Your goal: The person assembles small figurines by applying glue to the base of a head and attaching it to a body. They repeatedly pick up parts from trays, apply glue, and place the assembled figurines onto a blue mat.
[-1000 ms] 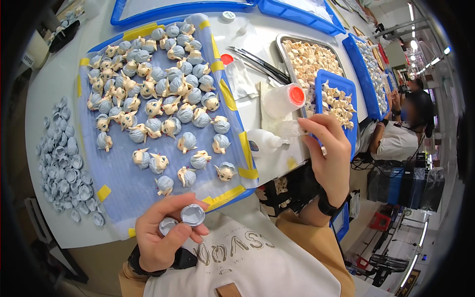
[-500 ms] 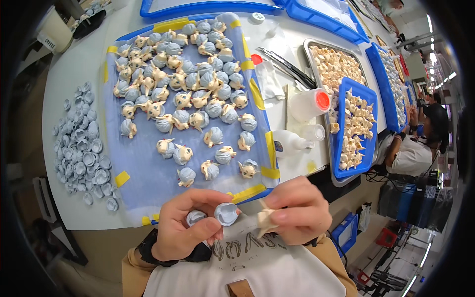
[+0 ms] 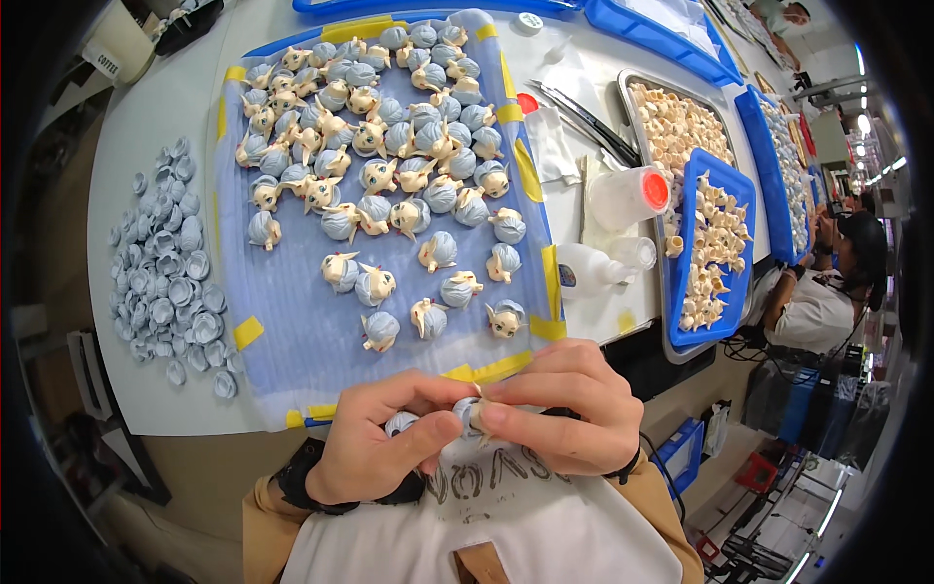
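Observation:
My left hand (image 3: 384, 438) pinches a pale blue doll-hair shell (image 3: 464, 417) between thumb and fingers. Tucked in the same palm is a second blue hair shell (image 3: 400, 423). From the right, my right hand (image 3: 569, 409) grips a cream pointed-eared doll face piece (image 3: 479, 419), pressed up against the first shell. Fingers hide most of both parts, so how far they fit together cannot be told. Beyond my hands lies a blue tray lined with bluish film (image 3: 302, 360), bearing many joined doll heads (image 3: 379, 331) with blue hair and cream faces.
Loose blue hair shells (image 3: 165, 282) are heaped on the white table at left. To the right stand a red-capped container (image 3: 623, 198), a white bottle (image 3: 584, 271), tweezers (image 3: 589, 122) and a blue tray of cream face pieces (image 3: 708, 258) resting on a metal tray. A co-worker (image 3: 827, 292) sits far right.
My right hand has moved left and brought the cream face piece against the blue hair shell. The shell's hollow faced up before; now it is turned and largely covered.

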`<control>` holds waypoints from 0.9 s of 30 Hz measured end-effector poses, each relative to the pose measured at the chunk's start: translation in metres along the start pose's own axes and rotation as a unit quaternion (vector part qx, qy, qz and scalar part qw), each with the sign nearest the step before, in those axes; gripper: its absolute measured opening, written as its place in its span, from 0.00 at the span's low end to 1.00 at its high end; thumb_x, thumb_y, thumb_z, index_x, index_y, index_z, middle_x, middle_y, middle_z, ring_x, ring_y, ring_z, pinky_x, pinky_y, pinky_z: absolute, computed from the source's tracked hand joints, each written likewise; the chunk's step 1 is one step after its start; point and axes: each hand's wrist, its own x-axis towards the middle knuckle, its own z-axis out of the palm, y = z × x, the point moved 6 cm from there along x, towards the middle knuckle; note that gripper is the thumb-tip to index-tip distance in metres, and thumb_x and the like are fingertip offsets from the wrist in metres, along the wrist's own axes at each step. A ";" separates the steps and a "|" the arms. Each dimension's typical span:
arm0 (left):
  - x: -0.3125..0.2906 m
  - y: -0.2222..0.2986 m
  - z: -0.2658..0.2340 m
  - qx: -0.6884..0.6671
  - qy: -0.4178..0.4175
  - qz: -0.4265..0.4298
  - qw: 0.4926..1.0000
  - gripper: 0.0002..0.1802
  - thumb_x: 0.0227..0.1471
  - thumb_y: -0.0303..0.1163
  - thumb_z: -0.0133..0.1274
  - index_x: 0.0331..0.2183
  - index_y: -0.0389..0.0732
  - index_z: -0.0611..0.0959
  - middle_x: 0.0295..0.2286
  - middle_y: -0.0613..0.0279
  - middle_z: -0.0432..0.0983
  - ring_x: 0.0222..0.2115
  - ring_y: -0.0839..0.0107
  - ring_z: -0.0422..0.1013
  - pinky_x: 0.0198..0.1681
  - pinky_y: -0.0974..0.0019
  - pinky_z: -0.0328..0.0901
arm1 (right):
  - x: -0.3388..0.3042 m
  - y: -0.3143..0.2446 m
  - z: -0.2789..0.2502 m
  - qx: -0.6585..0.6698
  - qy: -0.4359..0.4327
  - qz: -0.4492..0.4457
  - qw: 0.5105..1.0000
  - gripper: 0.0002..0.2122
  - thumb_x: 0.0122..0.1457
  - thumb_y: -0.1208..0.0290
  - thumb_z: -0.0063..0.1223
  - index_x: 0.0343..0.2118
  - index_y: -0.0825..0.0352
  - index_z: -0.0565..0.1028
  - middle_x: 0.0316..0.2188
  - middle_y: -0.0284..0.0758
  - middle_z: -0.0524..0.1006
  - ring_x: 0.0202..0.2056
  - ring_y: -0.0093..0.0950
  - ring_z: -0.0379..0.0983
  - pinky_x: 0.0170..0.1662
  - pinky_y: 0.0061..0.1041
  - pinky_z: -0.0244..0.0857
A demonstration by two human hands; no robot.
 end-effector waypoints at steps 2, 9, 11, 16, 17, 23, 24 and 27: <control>0.001 0.001 0.002 -0.006 0.004 0.005 1.000 0.13 0.54 0.31 0.49 0.39 0.31 0.76 0.23 0.63 0.74 0.17 0.85 0.65 0.19 0.80 0.60 | 0.000 0.000 0.000 -0.004 0.008 -0.009 1.000 0.16 0.38 0.77 0.54 0.35 0.67 0.78 0.32 0.35 0.76 0.27 0.28 0.68 0.31 0.24 0.63; 0.004 -0.001 0.004 0.026 -0.005 0.012 1.000 0.16 0.56 0.36 0.47 0.38 0.32 0.75 0.22 0.64 0.74 0.16 0.86 0.64 0.17 0.80 0.57 | 0.001 -0.004 -0.001 -0.019 0.018 0.005 1.000 0.16 0.38 0.78 0.57 0.35 0.67 0.78 0.31 0.33 0.76 0.26 0.27 0.68 0.31 0.24 0.62; 0.004 -0.003 0.005 0.027 -0.016 -0.006 0.999 0.18 0.57 0.39 0.45 0.38 0.32 0.76 0.22 0.64 0.73 0.16 0.86 0.63 0.17 0.80 0.57 | 0.001 -0.005 0.001 -0.006 0.031 0.015 0.999 0.17 0.37 0.78 0.59 0.35 0.67 0.78 0.31 0.33 0.76 0.25 0.27 0.68 0.30 0.24 0.62; 0.002 0.002 0.014 0.021 -0.040 0.037 0.998 0.21 0.58 0.43 0.41 0.34 0.33 0.75 0.21 0.65 0.70 0.19 0.82 0.63 0.21 0.75 0.58 | 0.002 -0.006 0.000 0.008 0.040 0.012 0.999 0.17 0.36 0.78 0.60 0.35 0.69 0.78 0.30 0.33 0.76 0.24 0.27 0.67 0.29 0.23 0.62; 0.002 0.002 0.014 0.053 -0.052 0.045 0.996 0.21 0.58 0.43 0.41 0.33 0.32 0.74 0.20 0.64 0.69 0.19 0.80 0.63 0.22 0.74 0.58 | 0.001 -0.005 0.000 0.014 0.042 0.009 0.999 0.17 0.37 0.78 0.60 0.35 0.69 0.77 0.30 0.34 0.76 0.24 0.27 0.67 0.28 0.23 0.62; 0.003 0.002 0.012 0.147 -0.067 0.045 0.986 0.19 0.58 0.40 0.39 0.30 0.31 0.71 0.20 0.58 0.67 0.20 0.72 0.63 0.23 0.71 0.58 | -0.002 -0.006 0.002 0.010 0.060 -0.017 0.998 0.18 0.35 0.79 0.58 0.35 0.70 0.77 0.32 0.35 0.76 0.24 0.27 0.67 0.27 0.22 0.61; 0.002 0.001 0.011 0.142 -0.069 0.044 0.986 0.17 0.58 0.37 0.40 0.31 0.30 0.71 0.22 0.58 0.67 0.20 0.71 0.64 0.24 0.70 0.59 | -0.002 -0.007 0.003 0.010 0.054 -0.028 0.998 0.18 0.35 0.79 0.58 0.35 0.70 0.77 0.32 0.35 0.76 0.24 0.27 0.67 0.27 0.22 0.61; -0.004 -0.012 0.005 0.184 -0.047 0.010 0.982 0.10 0.55 0.27 0.43 0.35 0.28 0.71 0.27 0.53 0.68 0.22 0.67 0.66 0.26 0.68 0.62 | 0.000 -0.009 0.005 0.009 0.039 -0.049 0.998 0.16 0.37 0.78 0.59 0.34 0.70 0.77 0.30 0.36 0.76 0.23 0.26 0.66 0.26 0.21 0.59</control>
